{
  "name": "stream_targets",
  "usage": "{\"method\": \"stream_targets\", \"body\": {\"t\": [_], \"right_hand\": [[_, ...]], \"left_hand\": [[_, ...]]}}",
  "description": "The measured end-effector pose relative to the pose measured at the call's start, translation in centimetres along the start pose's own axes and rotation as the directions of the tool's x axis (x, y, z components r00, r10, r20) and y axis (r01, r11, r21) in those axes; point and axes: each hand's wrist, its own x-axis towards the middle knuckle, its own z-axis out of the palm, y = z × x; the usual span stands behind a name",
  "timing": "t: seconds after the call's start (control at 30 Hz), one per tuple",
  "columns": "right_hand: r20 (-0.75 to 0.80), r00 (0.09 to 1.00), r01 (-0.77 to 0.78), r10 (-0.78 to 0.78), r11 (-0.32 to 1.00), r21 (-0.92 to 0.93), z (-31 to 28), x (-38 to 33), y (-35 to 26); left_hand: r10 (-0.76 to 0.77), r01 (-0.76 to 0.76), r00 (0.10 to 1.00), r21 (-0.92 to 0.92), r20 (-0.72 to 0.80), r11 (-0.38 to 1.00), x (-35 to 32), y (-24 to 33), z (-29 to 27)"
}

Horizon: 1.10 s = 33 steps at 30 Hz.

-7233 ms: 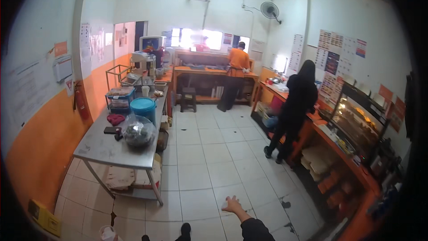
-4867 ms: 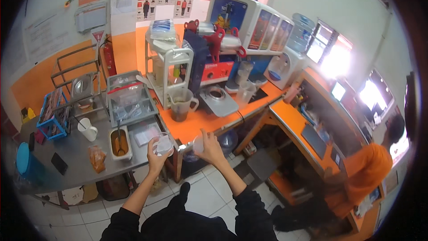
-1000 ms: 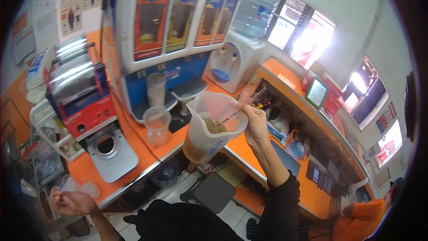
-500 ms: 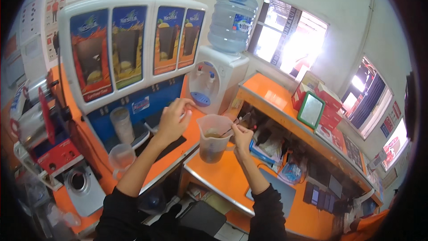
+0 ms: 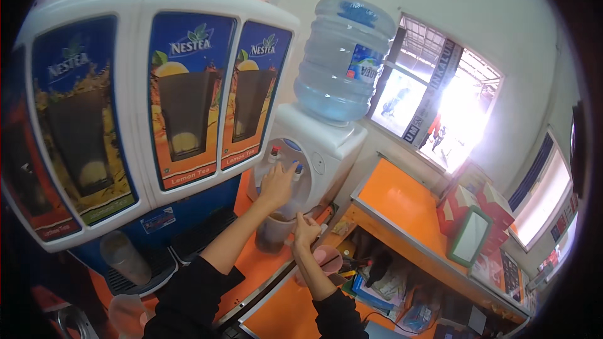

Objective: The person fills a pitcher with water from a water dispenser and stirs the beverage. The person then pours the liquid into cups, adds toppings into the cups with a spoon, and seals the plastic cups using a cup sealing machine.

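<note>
Both hands work at the water dispenser (image 5: 317,150): left hand (image 5: 276,183) pressing up at its taps, right hand (image 5: 305,228) clamped on the upright pitcher (image 5: 274,232) standing on the bench (image 5: 251,263) directly beneath.

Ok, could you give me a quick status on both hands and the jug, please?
Left hand on the water dispenser taps. Right hand grips the clear jug under them. Nothing in the way.

Right of the hands, bright daylight comes through windows (image 5: 440,113) in the white wall (image 5: 502,31), above an orange counter (image 5: 402,204).
</note>
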Motion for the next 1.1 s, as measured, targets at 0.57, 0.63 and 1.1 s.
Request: {"method": "stream_targets", "body": {"t": [0.57, 0.63, 1.1], "right_hand": [[-0.179, 0.983, 0.06, -0.03, 0.985, 0.162, 7.0, 7.0, 0.8], [-0.218, 0.975, 0.068, -0.044, 0.992, 0.107, 7.1, 6.7, 0.3], [-0.136, 0.988, 0.108, -0.078, 0.966, 0.235, 7.8, 8.0, 2.2]], "left_hand": [[0.11, -0.082, 0.986, 0.218, -0.123, 0.973, 1.5, -3.2, 1.4], [0.108, -0.078, 0.987, 0.239, -0.116, 0.968, 1.0, -3.2, 1.6], [0.211, -0.157, 0.973, 0.409, -0.09, 0.899, -0.5, -4.9, 3.6]]}}
